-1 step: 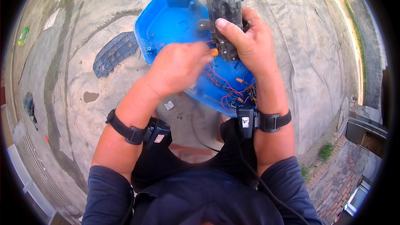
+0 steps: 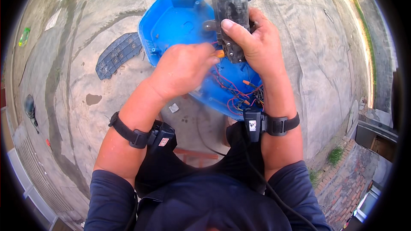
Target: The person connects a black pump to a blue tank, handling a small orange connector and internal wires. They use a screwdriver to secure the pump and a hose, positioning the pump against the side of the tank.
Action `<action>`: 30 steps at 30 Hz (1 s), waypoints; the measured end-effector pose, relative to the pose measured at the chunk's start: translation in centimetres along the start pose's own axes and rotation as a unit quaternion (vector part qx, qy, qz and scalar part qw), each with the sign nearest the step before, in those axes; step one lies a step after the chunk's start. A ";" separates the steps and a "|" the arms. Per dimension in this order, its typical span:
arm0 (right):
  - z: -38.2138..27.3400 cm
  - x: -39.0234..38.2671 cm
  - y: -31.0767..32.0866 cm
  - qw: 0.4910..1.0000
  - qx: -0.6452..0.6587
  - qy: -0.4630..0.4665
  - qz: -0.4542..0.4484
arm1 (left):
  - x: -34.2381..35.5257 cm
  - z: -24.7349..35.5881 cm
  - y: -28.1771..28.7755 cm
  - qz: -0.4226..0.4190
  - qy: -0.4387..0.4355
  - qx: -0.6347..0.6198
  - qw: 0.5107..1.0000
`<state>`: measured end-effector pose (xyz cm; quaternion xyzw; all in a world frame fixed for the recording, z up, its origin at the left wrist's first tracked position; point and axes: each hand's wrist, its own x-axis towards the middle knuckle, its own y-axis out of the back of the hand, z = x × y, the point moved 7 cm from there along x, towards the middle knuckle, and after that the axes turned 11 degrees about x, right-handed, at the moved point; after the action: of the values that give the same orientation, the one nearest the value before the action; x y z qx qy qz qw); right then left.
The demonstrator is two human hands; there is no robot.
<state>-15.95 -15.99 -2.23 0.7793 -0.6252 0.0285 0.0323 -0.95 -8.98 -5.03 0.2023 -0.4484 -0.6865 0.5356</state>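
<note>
My right hand [image 2: 259, 38] grips a dusty black plastic housing [image 2: 233, 4], its thumb across the front, over a blue plastic shell [image 2: 171, 21]. My left hand [image 2: 186, 64] is closed at the housing's lower left, its fingertips on a small orange piece [image 2: 220, 54] that looks like a wire connector. Red and dark wires [image 2: 233, 90], some with orange connectors [image 2: 246, 82], lie in the lower right part of the shell. Black strapped devices are on both my forearms.
On the concrete ground [image 2: 317, 68] lie a dark ribbed panel [image 2: 117, 55] at left, a green bottle [image 2: 24, 37] and a dark object [image 2: 30, 109] farther left. A black cable [image 2: 205, 145] runs past my legs. Grass tufts and brickwork [image 2: 355, 175] are at lower right.
</note>
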 end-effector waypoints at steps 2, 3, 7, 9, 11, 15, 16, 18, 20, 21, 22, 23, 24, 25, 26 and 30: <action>0.0 0.0 0.0 1.000 -0.001 0.002 0.001 | 0.0 0.0 0.0 0.007 -0.006 0.000 1.000; 0.0 0.0 0.0 1.000 -0.004 -0.001 -0.005 | -0.1 0.1 0.0 0.013 -0.013 0.000 1.000; -0.5 -0.1 -0.1 0.999 -0.046 0.018 -0.011 | -0.1 -0.1 -0.1 -0.004 -0.004 0.009 1.000; -0.4 0.0 0.3 1.000 -0.019 0.018 -0.008 | -0.1 -0.4 -0.2 -0.017 -0.013 -0.005 1.000; -0.3 -0.1 0.7 1.000 0.008 0.013 -0.005 | 0.2 -0.1 0.3 -0.011 -0.010 -0.031 0.999; -0.6 -0.2 1.0 0.999 0.009 0.035 0.005 | -0.6 -0.9 1.9 -0.006 0.035 -0.042 0.998; -0.4 -0.2 1.1 1.000 0.017 0.024 0.002 | -0.8 -1.1 2.1 -0.006 0.037 -0.040 0.998; -0.1 -0.2 1.2 0.999 0.029 0.013 -0.002 | -1.2 -1.3 2.4 -0.003 0.021 -0.002 1.000; -0.3 -0.2 1.3 1.000 0.024 0.008 0.003 | -1.2 -1.1 2.6 -0.016 0.023 0.023 0.999; -0.2 -0.2 1.3 1.000 0.027 0.008 0.002 | -1.2 -1.1 2.7 -0.029 0.024 0.047 0.998; -0.2 -0.1 1.4 1.000 0.025 0.012 0.001 | -1.2 -1.1 2.8 -0.029 0.024 0.048 0.998; -0.2 -0.1 1.4 1.000 0.025 0.016 0.000 | -1.3 -0.9 3.1 -0.017 0.006 0.076 0.997; -0.2 -0.1 1.5 1.000 0.026 0.016 0.001 | -1.3 -0.7 3.5 -0.004 -0.011 0.103 0.995; -0.4 -0.1 1.5 1.000 0.017 0.019 -0.001 | -1.5 -1.1 4.1 -0.006 -0.011 0.105 0.994; -0.4 -0.1 1.5 1.000 0.007 0.022 -0.002 | -1.8 -1.6 4.9 -0.012 -0.002 0.124 0.992; -0.5 0.0 1.2 0.999 0.006 0.031 -0.005 | -2.1 -2.0 5.2 -0.039 -0.011 0.167 0.985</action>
<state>-17.14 -16.17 -1.70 0.7814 -0.6197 0.0564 0.0471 4.21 -8.04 -2.13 0.2986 -0.5541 -0.6245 0.4624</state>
